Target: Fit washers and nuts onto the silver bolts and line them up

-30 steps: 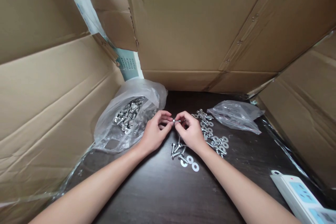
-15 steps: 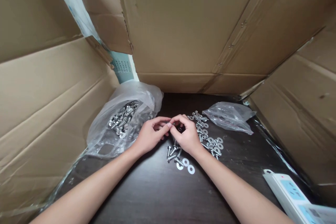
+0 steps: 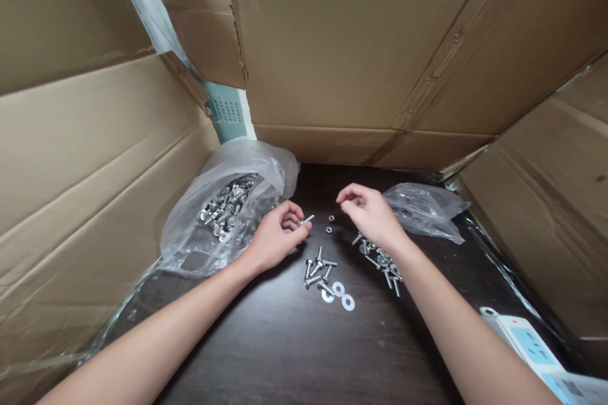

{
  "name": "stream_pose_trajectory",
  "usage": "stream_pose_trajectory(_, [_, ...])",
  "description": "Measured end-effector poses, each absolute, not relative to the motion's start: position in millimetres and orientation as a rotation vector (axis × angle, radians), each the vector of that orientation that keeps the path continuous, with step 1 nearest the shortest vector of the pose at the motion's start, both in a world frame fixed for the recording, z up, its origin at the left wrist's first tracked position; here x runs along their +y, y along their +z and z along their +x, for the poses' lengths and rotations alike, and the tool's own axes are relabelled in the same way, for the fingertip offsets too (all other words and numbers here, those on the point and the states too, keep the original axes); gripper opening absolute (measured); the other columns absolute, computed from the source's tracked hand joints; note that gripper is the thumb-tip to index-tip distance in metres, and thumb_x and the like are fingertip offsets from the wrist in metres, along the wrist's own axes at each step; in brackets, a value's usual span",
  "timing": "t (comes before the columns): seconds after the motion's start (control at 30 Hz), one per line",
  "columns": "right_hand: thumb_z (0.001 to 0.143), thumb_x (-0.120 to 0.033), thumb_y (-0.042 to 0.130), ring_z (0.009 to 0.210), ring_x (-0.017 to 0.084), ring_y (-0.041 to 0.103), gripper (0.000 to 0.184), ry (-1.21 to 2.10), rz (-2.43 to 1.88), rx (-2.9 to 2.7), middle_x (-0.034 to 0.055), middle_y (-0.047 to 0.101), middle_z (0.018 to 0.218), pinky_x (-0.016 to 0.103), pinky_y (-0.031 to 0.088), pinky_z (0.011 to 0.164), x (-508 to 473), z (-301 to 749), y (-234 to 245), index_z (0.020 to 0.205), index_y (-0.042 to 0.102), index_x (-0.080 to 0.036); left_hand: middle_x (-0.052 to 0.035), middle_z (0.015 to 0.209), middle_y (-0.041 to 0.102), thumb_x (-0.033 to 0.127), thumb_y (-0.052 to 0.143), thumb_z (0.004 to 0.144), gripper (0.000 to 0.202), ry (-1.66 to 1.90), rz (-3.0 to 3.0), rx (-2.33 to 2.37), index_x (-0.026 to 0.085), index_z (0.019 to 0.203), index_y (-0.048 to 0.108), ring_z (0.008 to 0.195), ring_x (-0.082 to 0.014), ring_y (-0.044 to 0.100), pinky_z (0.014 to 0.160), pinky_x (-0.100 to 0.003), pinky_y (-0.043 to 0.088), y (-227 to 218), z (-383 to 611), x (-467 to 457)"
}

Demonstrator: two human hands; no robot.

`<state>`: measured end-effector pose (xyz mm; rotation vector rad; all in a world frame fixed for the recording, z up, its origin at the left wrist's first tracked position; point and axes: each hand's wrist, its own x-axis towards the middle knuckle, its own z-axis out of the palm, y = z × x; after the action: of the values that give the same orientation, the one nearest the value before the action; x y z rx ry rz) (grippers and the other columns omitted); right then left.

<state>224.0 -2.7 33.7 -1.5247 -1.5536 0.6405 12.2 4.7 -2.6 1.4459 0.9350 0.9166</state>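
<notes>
My left hand (image 3: 277, 237) is closed on a small silver bolt (image 3: 308, 219), pinched between thumb and fingers just right of a clear bag of bolts (image 3: 227, 205). My right hand (image 3: 370, 214) hovers a little to the right with fingers curled and pinched, above two small nuts (image 3: 329, 223) on the dark table (image 3: 294, 342); what it pinches, if anything, is too small to make out. Loose bolts and three washers (image 3: 327, 278) lie below the hands. More bolts and washers (image 3: 380, 262) lie under my right wrist.
Cardboard box walls (image 3: 95, 158) enclose the table on the left, back and right. A crumpled empty clear bag (image 3: 425, 210) lies at the right rear. A white power strip (image 3: 536, 354) sits at the lower right corner.
My hands were together on one bolt; now they have parted. My right hand moved up and right, my left keeps the bolt. Two small nuts are uncovered.
</notes>
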Motion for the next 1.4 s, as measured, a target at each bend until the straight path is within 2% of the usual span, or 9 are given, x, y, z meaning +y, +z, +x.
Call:
stream_pose_trajectory(0.1, [0.071, -0.015, 0.060, 0.057, 0.016, 0.056, 0.013, 0.716, -1.609, -1.900, -0.0004, 0.066, 0.064, 0.030, 0.040, 0.057, -6.5, 228.3, 36.0, 0.074, 0.070, -0.022, 0.0053, 0.064, 0.057, 0.028, 0.069, 0.080, 0.021, 0.914, 1.501, 0.934, 0.021, 0.085, 0.050, 0.056, -0.0111, 0.057, 0.055, -0.023, 0.043, -1.9, 11.5, 4.2])
stream_pose_trajectory(0.27, [0.069, -0.011, 0.069, 0.068, 0.019, 0.060, 0.015, 0.485, -1.665, -2.126, 0.0017, 0.070, 0.075, 0.030, 0.041, 0.061, -12.2, 224.5, 31.0, 0.077, 0.072, -0.023, 0.0036, 0.068, 0.058, 0.028, 0.066, 0.082, 0.015, 0.932, 1.533, 0.947, 0.020, 0.086, 0.055, 0.060, -0.0115, 0.058, 0.060, -0.025, 0.046, -1.8, 11.7, 4.1])
stream_pose_trajectory(0.47, [0.076, -0.013, 0.065, 0.076, 0.019, 0.061, 0.010, 0.546, -1.761, -2.247, 0.0036, 0.070, 0.084, 0.030, 0.041, 0.068, -13.2, 220.5, 32.2, 0.082, 0.070, -0.020, 0.0005, 0.074, 0.062, 0.033, 0.066, 0.085, 0.017, 0.918, 1.553, 0.986, 0.018, 0.091, 0.062, 0.064, -0.0134, 0.060, 0.064, -0.027, 0.050, -2.3, 13.1, 3.4])
stream_pose_trajectory(0.6, [0.075, -0.012, 0.063, 0.076, 0.018, 0.059, 0.009, 0.497, -1.734, -2.291, 0.0043, 0.068, 0.084, 0.029, 0.040, 0.069, -14.0, 216.7, 33.1, 0.079, 0.067, -0.019, -0.0007, 0.077, 0.064, 0.037, 0.064, 0.089, 0.020, 0.929, 1.577, 1.001, 0.017, 0.092, 0.064, 0.066, -0.0140, 0.060, 0.064, -0.028, 0.050, -2.3, 12.7, 2.2])
stream_pose_trajectory(0.73, [0.072, -0.013, 0.062, 0.069, 0.016, 0.056, 0.009, 0.513, -1.671, -2.151, 0.0020, 0.065, 0.076, 0.029, 0.038, 0.065, -14.4, 209.8, 36.9, 0.078, 0.066, -0.019, -0.0004, 0.076, 0.064, 0.037, 0.062, 0.092, 0.020, 0.933, 1.599, 1.007, 0.017, 0.092, 0.065, 0.067, -0.0139, 0.059, 0.064, -0.027, 0.050, -3.3, 12.3, 2.3])
stream_pose_trajectory(0.83, [0.070, -0.017, 0.062, 0.063, 0.014, 0.053, 0.010, 0.688, -1.573, -1.880, -0.0007, 0.062, 0.069, 0.028, 0.039, 0.062, -13.1, 203.3, 38.0, 0.079, 0.066, -0.019, -0.0005, 0.078, 0.064, 0.037, 0.061, 0.093, 0.020, 0.938, 1.606, 1.018, 0.017, 0.095, 0.064, 0.068, -0.0144, 0.061, 0.064, -0.027, 0.051, -4.6, 12.4, 3.6])
stream_pose_trajectory(1.03, [0.070, -0.029, 0.066, 0.067, 0.014, 0.057, 0.016, 0.997, -1.288, -1.526, 0.0012, 0.065, 0.077, 0.028, 0.047, 0.062, -8.2, 194.0, 19.9, 0.083, 0.066, -0.019, -0.0018, 0.079, 0.066, 0.037, 0.061, 0.094, 0.020, 0.940, 1.644, 0.995, 0.018, 0.096, 0.064, 0.072, -0.0160, 0.064, 0.066, -0.027, 0.052, -6.1, 12.0, 3.1])
stream_pose_trajectory(1.27, [0.073, -0.029, 0.070, 0.070, 0.015, 0.061, 0.016, 0.967, -1.178, -1.429, 0.0014, 0.065, 0.077, 0.027, 0.050, 0.061, -12.5, 183.2, -2.3, 0.085, 0.064, -0.020, -0.0025, 0.081, 0.067, 0.036, 0.060, 0.094, 0.019, 0.953, 1.681, 0.994, 0.018, 0.095, 0.065, 0.073, -0.0164, 0.063, 0.066, -0.027, 0.052, -6.0, 10.5, 1.9])
stream_pose_trajectory(1.4, [0.076, -0.028, 0.071, 0.073, 0.016, 0.065, 0.015, 0.946, -1.160, -1.391, 0.0029, 0.068, 0.082, 0.029, 0.055, 0.067, -14.3, 179.7, -9.4, 0.088, 0.066, -0.020, -0.0024, 0.081, 0.066, 0.036, 0.057, 0.096, 0.020, 0.967, 1.728, 1.022, 0.018, 0.094, 0.064, 0.072, -0.0163, 0.061, 0.063, -0.026, 0.051, -6.0, 10.9, 2.6])
